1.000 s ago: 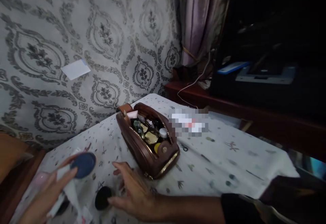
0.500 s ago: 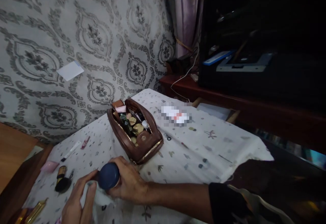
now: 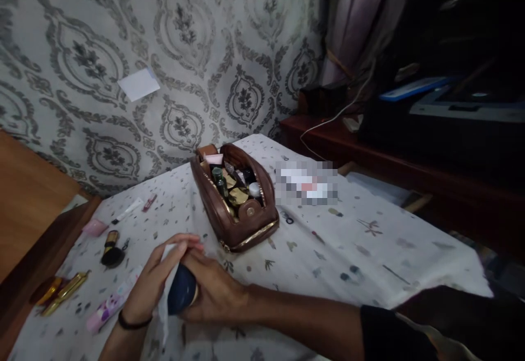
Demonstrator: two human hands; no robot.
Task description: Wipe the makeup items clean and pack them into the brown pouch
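Note:
A round dark blue container (image 3: 181, 290) is gripped by my right hand (image 3: 217, 290), whose fingers wrap round its right side. My left hand (image 3: 158, 276), with a dark band at the wrist, holds a white cloth or wipe (image 3: 163, 309) against the container's left side. The fingertips of both hands meet above it. Just beyond the hands stands an open brown leather bag (image 3: 221, 208), filled with small bottles, gold-coloured pieces and a white-capped item.
On the patterned white cloth (image 3: 344, 251) at left lie a pink-purple tube (image 3: 109, 306), gold items (image 3: 68, 292), a dark brush (image 3: 112, 254), a pink item (image 3: 95, 227) and slim tubes. A blurred white object (image 3: 305, 183) is right of the bag.
The view has shifted, so the scene sits further right. My left hand has come up over the container, pressing the white cloth to its side. The pink-purple tube now shows.

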